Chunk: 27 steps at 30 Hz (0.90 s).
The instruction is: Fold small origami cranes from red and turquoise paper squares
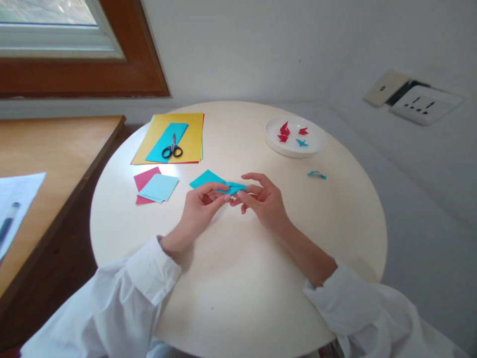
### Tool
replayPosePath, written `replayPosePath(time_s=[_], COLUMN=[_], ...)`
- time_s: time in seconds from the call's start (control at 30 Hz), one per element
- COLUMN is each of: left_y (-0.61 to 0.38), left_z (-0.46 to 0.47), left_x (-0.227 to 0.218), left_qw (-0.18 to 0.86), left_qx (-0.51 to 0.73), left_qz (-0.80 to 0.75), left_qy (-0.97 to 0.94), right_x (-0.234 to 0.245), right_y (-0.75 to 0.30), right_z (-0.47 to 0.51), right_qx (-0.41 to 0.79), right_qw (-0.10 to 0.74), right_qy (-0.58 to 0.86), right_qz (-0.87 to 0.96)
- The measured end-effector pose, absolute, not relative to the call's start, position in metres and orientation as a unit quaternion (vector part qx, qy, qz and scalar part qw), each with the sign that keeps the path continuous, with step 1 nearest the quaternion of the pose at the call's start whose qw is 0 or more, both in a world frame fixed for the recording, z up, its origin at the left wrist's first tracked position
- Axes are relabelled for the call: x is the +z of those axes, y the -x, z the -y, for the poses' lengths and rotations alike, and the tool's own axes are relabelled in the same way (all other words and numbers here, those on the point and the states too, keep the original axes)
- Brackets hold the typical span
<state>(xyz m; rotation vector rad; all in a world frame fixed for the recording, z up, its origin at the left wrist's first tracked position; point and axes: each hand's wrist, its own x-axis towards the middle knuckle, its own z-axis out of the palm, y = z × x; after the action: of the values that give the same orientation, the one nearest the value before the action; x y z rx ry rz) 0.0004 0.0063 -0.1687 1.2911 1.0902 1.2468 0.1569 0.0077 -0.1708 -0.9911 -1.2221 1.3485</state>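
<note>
Both my hands meet over the middle of the round cream table [238, 278]. My left hand [199, 209] and my right hand [261, 199] each pinch a small folded turquoise paper piece [233, 187] held between the fingertips, just above the tabletop. A flat turquoise paper square [205, 179] lies on the table right behind my left hand.
Yellow sheets [194, 136] with a turquoise sheet and black scissors [172, 149] lie at the back left. Pink and pale blue papers [158, 188] sit nearer. A white plate [315, 145] holds small red and blue folded pieces. A turquoise scrap [316, 174] lies at the right. A wooden desk [55, 149] stands left.
</note>
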Motion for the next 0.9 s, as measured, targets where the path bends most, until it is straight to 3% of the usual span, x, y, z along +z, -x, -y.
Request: replayPosePath(time_s=[0.9], left_y=[-0.0023], left_z=[-0.0021], left_x=[-0.1651], left_qw=[0.477], left_qx=[0.523], left_qz=[-0.461], left_qy=[-0.535], right_x=[-0.1763], right_y=[-0.1489], right_z=[-0.0021], right_qx=[0.541], right_qw=[0.532], right_qy=[0.401], right_qz=[0.514])
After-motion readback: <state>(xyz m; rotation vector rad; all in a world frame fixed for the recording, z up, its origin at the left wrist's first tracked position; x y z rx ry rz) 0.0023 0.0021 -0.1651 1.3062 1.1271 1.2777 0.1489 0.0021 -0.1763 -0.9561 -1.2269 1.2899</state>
